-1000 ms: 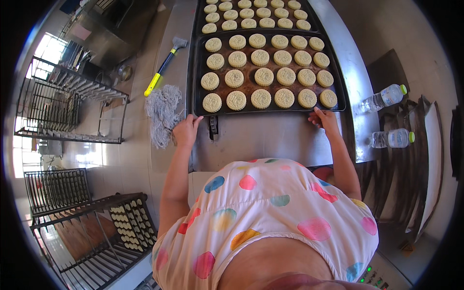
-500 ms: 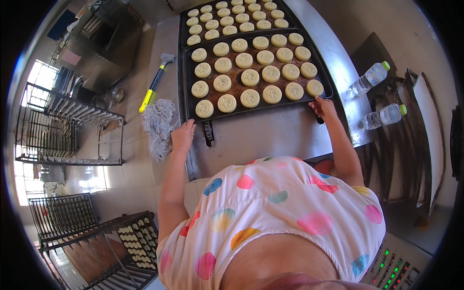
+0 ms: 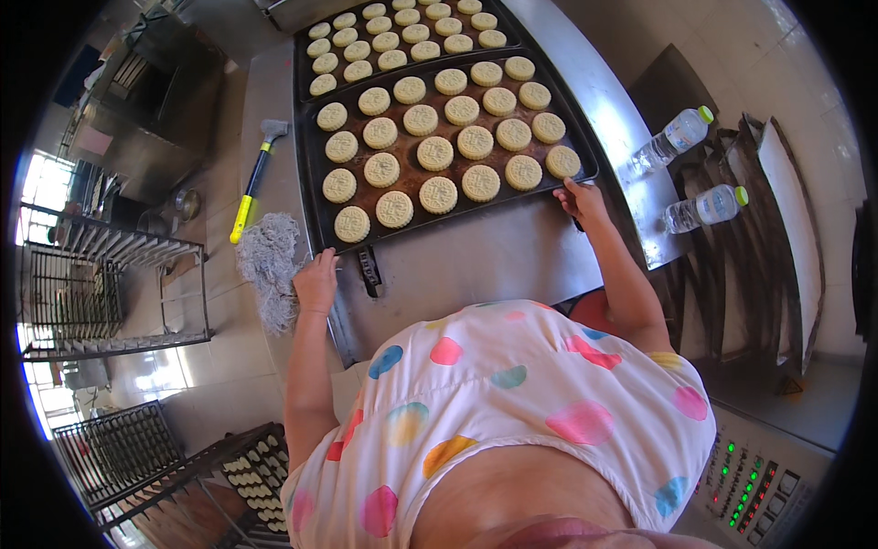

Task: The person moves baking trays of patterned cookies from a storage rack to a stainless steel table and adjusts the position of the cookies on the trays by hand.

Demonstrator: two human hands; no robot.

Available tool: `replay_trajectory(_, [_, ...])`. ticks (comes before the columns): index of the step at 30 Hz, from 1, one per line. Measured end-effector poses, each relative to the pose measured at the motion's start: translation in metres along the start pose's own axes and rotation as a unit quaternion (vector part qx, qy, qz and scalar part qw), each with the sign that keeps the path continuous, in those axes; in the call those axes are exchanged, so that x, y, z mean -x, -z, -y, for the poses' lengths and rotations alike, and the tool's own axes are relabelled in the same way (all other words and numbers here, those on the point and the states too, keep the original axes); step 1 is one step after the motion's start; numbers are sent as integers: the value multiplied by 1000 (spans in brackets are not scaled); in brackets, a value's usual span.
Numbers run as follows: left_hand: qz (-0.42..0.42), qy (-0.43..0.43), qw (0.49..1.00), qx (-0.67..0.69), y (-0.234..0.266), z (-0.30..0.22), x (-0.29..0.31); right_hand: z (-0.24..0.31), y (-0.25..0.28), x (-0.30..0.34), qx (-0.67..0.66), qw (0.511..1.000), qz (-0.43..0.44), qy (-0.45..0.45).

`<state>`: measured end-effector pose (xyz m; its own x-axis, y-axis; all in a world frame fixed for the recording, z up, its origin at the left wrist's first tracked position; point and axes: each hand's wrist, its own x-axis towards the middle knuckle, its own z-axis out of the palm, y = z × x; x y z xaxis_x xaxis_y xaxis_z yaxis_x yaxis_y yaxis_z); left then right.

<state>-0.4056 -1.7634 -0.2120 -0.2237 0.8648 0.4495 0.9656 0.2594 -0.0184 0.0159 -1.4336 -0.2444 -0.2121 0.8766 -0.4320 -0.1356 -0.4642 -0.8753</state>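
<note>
A black rectangular metal tray (image 3: pixel 408 165) of round pale-yellow cookies (image 3: pixel 435 154) is set back from the silver metal counter (image 3: pixel 457 274)'s near edge, its near corners held by left hand (image 3: pixel 316 282) and right hand (image 3: pixel 583 203) (both half-curled).

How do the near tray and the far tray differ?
The near tray shows whole; the far tray is cut off by the picture's top edge. The left hand and right hand are at the near tray's front corners, neither at the far tray. Both trays are dark and hold pale round cookies.
</note>
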Motion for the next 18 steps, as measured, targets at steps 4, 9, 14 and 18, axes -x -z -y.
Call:
replay_trajectory(4, [-16, 19, 1000, 13, 4, -1, 0, -1, -6, -2, 1, 1000, 4, 2])
replay_trajectory(9, [-61, 27, 996, 51, 8, 0, 0, 0, -12, 2, 4, 1000, 8, 16])
replay_trajectory(14, [-60, 70, 995, 49, 0, 0, -2, -1, -6, -11, -4, 999, 33, 17])
replay_trajectory(18, [-31, 102, 994, 30, 0, -4, -8, 1, -4, -13, -11, 998, 53, 17])
